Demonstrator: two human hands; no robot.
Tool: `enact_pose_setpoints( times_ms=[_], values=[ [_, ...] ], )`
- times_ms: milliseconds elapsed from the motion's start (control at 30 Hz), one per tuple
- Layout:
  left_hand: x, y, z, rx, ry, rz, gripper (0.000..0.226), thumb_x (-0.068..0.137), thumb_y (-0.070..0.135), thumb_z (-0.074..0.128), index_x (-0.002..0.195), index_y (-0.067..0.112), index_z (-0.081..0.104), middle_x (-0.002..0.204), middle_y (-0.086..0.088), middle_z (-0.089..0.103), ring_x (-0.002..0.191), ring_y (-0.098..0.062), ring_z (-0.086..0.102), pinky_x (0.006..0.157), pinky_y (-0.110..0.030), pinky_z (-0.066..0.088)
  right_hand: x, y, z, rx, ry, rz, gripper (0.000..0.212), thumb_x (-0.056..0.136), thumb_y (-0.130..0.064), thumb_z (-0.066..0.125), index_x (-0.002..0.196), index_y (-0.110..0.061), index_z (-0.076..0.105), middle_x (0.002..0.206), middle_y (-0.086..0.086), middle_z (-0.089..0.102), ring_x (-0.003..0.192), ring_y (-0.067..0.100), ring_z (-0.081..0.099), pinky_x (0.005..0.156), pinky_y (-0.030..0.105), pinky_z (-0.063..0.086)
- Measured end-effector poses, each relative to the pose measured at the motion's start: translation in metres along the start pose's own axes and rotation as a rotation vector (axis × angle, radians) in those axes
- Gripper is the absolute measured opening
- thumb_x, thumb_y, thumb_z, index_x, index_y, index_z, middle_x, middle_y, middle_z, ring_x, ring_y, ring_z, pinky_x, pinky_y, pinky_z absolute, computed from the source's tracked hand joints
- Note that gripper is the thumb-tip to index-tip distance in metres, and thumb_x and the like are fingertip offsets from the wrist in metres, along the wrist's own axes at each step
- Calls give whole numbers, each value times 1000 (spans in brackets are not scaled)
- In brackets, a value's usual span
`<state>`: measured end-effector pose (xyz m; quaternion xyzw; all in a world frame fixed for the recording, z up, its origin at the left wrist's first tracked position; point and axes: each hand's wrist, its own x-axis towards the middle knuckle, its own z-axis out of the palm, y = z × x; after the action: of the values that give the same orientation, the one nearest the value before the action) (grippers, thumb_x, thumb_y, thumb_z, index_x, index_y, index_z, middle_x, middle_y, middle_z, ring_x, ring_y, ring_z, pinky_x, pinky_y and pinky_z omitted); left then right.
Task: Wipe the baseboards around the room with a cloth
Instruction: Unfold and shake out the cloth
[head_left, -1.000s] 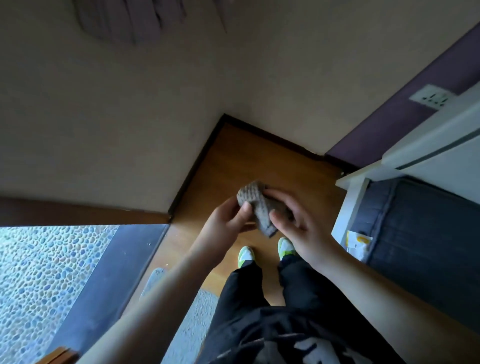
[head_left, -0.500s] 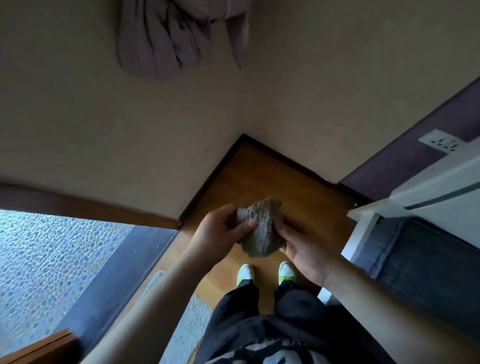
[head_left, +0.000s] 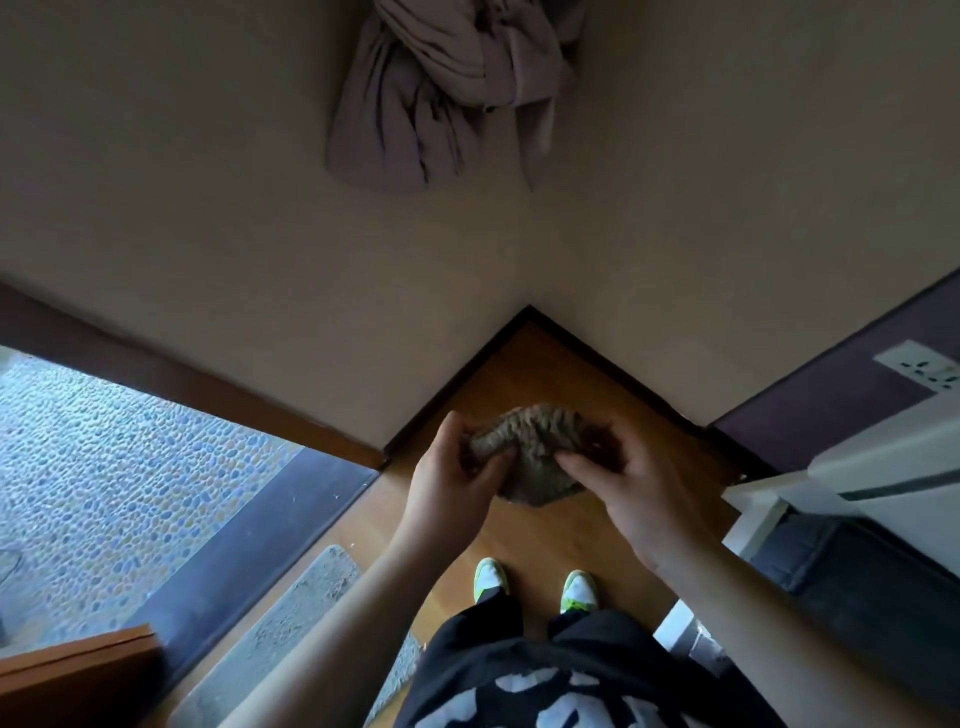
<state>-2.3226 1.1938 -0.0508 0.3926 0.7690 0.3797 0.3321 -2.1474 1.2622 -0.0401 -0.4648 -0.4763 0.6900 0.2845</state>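
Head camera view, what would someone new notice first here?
Both hands, left hand and right hand, hold a crumpled grey-brown cloth mid-frame, above the wood floor. Behind it, dark baseboards meet in the corner, and a knotted mauve fabric bundle hangs at top.

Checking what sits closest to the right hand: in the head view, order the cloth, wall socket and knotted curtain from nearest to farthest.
From the right hand:
1. Cloth, pinched in its fingers, centre.
2. Wall socket, upper right, on the purple panel.
3. Knotted curtain, top centre, hanging on the wall.
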Motion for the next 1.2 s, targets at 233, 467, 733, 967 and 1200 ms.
enact_pose_setpoints(
  times_ms=[233,467,733,967,1200],
  values=[
    [-34,-4,-8,-887,-271,-330,45,77,39,76,109,14,58,102,-12,66,92,-26,67,69,-37,58,-9,-4,6,-36,-72,-31,21,84,-3,70,102,-14,67,99,-1,70,88,5,68,69,11,50],
    [-59,-11,-13,-1143,-167,-482,65,73,32,75,131,8,56,131,-27,60,112,-38,64,87,-51,57,-22,3,28,-163,-142,-112,21,86,-6,70,98,-21,62,98,4,67,90,12,63,72,14,50],
    [-79,-29,-43,-921,-126,-410,53,81,46,70,119,9,69,112,-17,67,98,-26,65,86,-43,54,-12,1,20,-62,-42,-46,15,93,-5,58,108,-8,61,95,5,68,84,6,64,68,16,48],
    [-103,-40,-52,-699,152,-431,21,91,34,63,97,13,65,79,0,65,70,-15,64,57,-33,54,-14,6,32,196,-173,123,19,88,2,59,106,-5,56,95,12,63,82,16,61,72,24,50],
    [-120,-56,-81,-463,412,-334,18,102,28,54,88,24,64,79,5,65,79,-14,58,70,-41,45,-20,22,74,130,-288,188,22,89,0,62,104,-15,56,95,4,69,79,7,66,62,18,52]
  ],
)
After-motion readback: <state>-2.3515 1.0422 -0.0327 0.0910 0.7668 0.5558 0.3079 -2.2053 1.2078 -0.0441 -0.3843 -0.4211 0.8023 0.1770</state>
